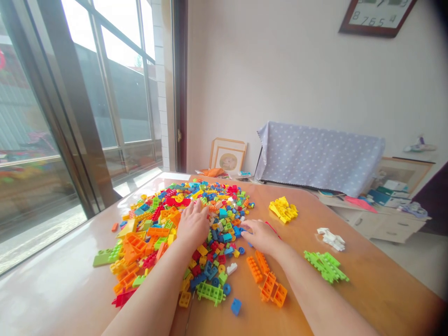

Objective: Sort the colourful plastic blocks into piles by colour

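The left hand (193,225) is resting open-fingered on the pile of light, stiff, smooth plastic bricks (157,231), while the right hand (262,236), its grip unclear, is touching a blue brick (238,231), probably best pinched by its flat sides.

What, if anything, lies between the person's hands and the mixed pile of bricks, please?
Nothing visible does. The left hand lies palm down directly on the mixed brick pile, and the right hand touches bricks at its right edge; whether it grips one is unclear.

home living rm, wall clock (376,16), framed pics (228,156) on floor, cloth-covered furniture (320,156), toy bricks (182,228) on table (367,280)
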### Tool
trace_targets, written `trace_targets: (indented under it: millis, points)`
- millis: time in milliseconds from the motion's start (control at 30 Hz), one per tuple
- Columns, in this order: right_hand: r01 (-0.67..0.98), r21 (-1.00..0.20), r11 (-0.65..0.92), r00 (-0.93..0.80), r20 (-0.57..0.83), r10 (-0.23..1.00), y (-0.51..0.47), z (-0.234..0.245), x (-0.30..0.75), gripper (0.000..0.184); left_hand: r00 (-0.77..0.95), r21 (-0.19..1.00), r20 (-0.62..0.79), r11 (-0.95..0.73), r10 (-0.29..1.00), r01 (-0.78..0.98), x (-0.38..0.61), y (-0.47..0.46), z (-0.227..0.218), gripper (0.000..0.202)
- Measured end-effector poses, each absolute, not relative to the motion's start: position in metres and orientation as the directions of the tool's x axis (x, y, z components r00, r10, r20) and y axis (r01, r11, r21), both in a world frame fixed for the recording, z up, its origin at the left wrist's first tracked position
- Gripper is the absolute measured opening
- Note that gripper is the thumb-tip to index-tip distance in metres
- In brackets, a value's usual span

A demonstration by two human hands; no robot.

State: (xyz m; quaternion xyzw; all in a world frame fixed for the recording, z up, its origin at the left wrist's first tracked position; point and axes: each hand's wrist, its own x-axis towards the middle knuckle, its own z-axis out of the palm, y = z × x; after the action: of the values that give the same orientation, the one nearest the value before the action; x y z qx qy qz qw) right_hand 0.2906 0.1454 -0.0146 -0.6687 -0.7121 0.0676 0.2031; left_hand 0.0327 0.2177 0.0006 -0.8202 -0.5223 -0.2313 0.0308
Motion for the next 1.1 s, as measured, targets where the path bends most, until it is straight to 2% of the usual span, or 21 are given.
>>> trace_targets:
  millis: [100,167,233,300,367,433,500,567,667,833,1000,1100]
  points:
    - [0.853,-0.501,0.148,-0.016,0.260,0.966,0.138,-0.013,0.294,0.039,0.323,0.187,0.412,-0.426,0.852,0.885,0.030,0.220,0.001,0.031]
    - [0.780,-0.604,0.162,0.025,0.289,0.957,0.134,-0.013,0.294,0.040,0.294,0.229,0.420,-0.414,0.858,0.881,0.028,0.221,0.005,0.026]
    - [0.694,-0.701,0.164,0.084,0.305,0.949,0.131,-0.015,0.292,0.040,0.239,0.325,0.421,-0.391,0.875,0.861,0.026,0.222,0.010,0.026]
    - [0.607,-0.777,0.168,0.141,0.313,0.939,0.129,-0.018,0.288,0.041,0.181,0.479,0.430,-0.394,0.885,0.785,0.026,0.223,0.012,0.029]
    - [0.525,-0.832,0.177,0.174,0.308,0.935,0.128,-0.023,0.283,0.042,0.147,0.662,0.453,-0.442,0.879,0.605,0.029,0.223,0.013,0.032]
    - [0.449,-0.875,0.181,0.192,0.293,0.937,0.126,-0.025,0.276,0.043,0.130,0.830,0.445,-0.462,0.886,0.312,0.036,0.219,0.014,0.034]
    - [0.358,-0.918,0.167,0.200,0.250,0.947,0.123,-0.024,0.268,0.044,0.165,0.926,0.373,-0.378,0.913,-0.003,0.045,0.210,0.016,0.037]
    - [0.233,-0.962,0.139,0.194,0.186,0.963,0.118,-0.019,0.259,0.049,0.271,0.950,0.282,-0.230,0.920,-0.210,0.055,0.198,0.019,0.043]
    - [0.041,-0.994,0.106,0.152,0.111,0.982,0.112,-0.006,0.247,0.055,0.411,0.941,0.233,-0.097,0.881,-0.324,0.068,0.182,0.020,0.046]
    - [-0.116,-0.981,0.153,0.148,0.135,0.980,0.111,0.002,0.241,0.048,0.485,0.960,0.183,-0.048,0.855,-0.277,0.080,0.172,0.012,0.043]
    - [-0.109,-0.979,0.171,0.175,0.150,0.973,0.110,-0.002,0.245,0.041,0.591,0.967,0.203,-0.065,0.781,-0.246,0.086,0.172,0.005,0.042]
    - [-0.101,-0.984,0.147,0.149,0.131,0.980,0.108,-0.002,0.247,0.045,0.615,0.973,0.203,-0.086,0.762,-0.214,0.086,0.171,0.004,0.037]
